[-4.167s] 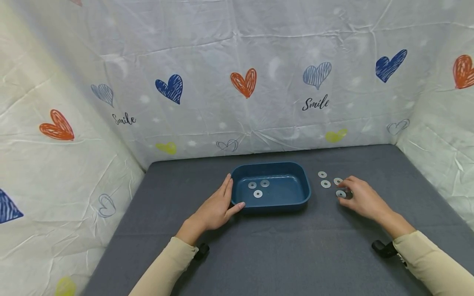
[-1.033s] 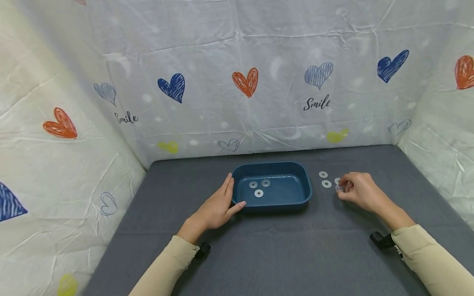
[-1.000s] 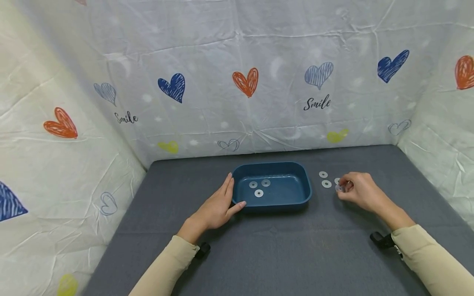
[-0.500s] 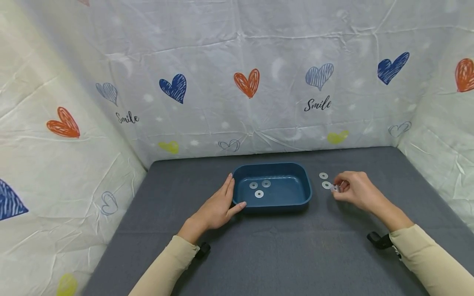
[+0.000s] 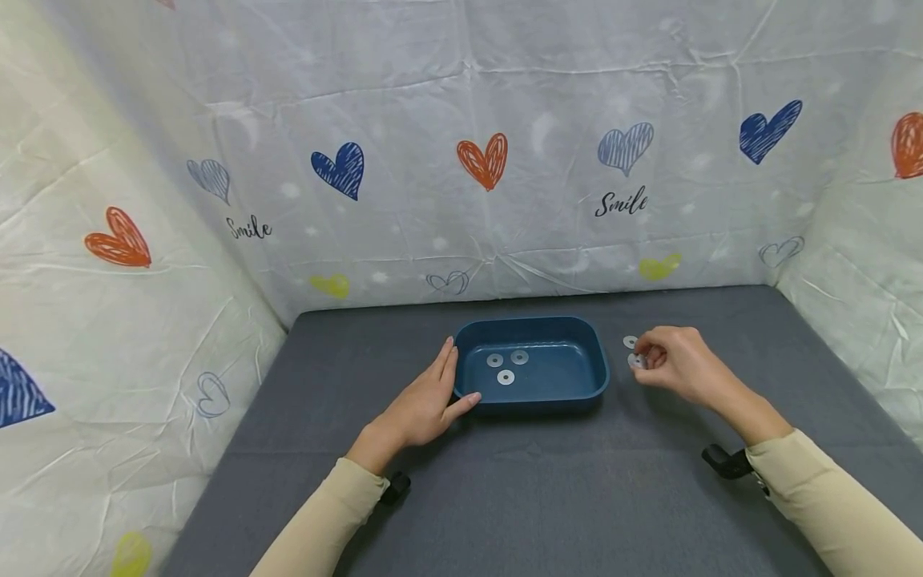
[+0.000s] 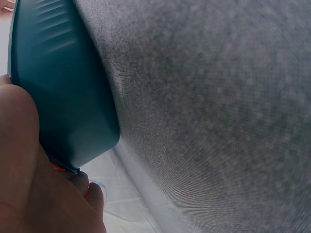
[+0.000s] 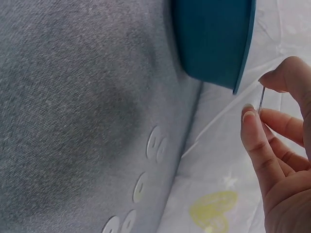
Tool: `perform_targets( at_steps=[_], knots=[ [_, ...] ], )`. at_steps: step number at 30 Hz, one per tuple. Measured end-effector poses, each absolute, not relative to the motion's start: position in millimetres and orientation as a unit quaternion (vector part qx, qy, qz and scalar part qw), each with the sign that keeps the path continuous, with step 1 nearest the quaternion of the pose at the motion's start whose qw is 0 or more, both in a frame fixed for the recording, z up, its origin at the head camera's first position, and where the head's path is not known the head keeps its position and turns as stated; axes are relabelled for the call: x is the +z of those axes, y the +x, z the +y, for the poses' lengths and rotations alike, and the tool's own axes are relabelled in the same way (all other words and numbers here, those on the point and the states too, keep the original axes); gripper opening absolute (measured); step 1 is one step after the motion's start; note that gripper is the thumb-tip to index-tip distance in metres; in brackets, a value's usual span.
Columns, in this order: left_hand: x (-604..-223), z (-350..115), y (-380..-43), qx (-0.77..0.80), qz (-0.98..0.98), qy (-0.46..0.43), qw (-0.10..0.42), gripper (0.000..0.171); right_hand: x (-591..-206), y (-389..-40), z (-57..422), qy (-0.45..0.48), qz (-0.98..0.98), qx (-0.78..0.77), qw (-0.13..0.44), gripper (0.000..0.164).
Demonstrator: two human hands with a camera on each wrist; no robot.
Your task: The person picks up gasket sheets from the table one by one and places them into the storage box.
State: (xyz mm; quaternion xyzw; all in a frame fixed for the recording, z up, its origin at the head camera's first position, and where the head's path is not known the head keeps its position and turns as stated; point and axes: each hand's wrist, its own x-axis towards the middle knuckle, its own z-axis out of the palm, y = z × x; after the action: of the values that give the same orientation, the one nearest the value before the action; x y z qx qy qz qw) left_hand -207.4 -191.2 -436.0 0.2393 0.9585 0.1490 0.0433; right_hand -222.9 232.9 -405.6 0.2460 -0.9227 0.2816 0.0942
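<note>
My left hand [image 5: 418, 401] rests against the left end of a blue rectangular tray [image 5: 551, 401], fingers straight along its side and thumb on its front edge. Three flat ring-shaped washers [image 5: 506, 377] lie inside the tray. Right of the tray, my right hand [image 5: 681, 365] pinches a washer [image 7: 262, 99] between thumb and fingertips; the right wrist view has it edge-on, above the table. Other washers [image 7: 140, 187] lie on the cloth below this hand, which partly hides them in the head view.
A dark grey cloth [image 5: 541, 497] covers the table. A white sheet printed with hearts [image 5: 404, 224] hangs along the back and both sides. Each wrist carries a black band [image 5: 724, 462].
My right hand has picked a washer up off the cloth and moved left with it, towards the tray. The left hand and the washers in the tray stay as they were.
</note>
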Motion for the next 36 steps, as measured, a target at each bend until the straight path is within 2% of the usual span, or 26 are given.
perform_targets(
  at_steps=[36],
  knots=[
    [-436.8, -190.9, -208.1, 0.144, 0.961, 0.232, 0.049, 0.097, -400.9, -238.8, 184.1, 0.307, -0.897, 0.305, 0.091, 0.011]
  ],
)
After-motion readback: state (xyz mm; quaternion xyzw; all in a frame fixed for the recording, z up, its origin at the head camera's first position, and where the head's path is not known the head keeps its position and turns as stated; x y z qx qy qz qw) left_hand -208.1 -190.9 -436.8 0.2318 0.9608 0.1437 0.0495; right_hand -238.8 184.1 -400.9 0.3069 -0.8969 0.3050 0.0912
